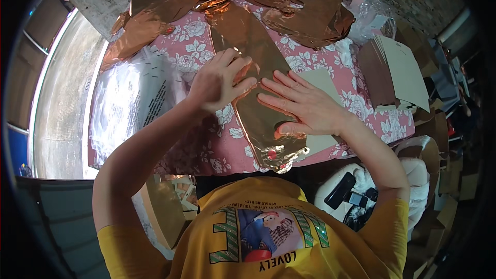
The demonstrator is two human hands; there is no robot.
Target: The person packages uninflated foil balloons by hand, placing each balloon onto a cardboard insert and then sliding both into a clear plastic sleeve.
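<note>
A long, folded copper-coloured foil piece [258, 119] lies lengthwise in front of me, its near end crumpled at the table's front edge. My left hand [221, 78] rests at its left side, fingers bent and thumb apart from them; the foil catches bright light beside the fingertips. Flat on the foil from the right lies my right hand [310, 104], its fingers spread and thumb stretched out. A pale card sheet [323, 80] sits partly under the right hand and the foil. Whether anything is inside the foil is hidden.
More crumpled copper foil [315, 18] is heaped along the far side of the flowered pink tablecloth [219, 165]. Clear plastic bags [129, 90] lie at the left, and a stack of cards [398, 70] stands at the right. A phone [341, 190] rests on a padded seat below.
</note>
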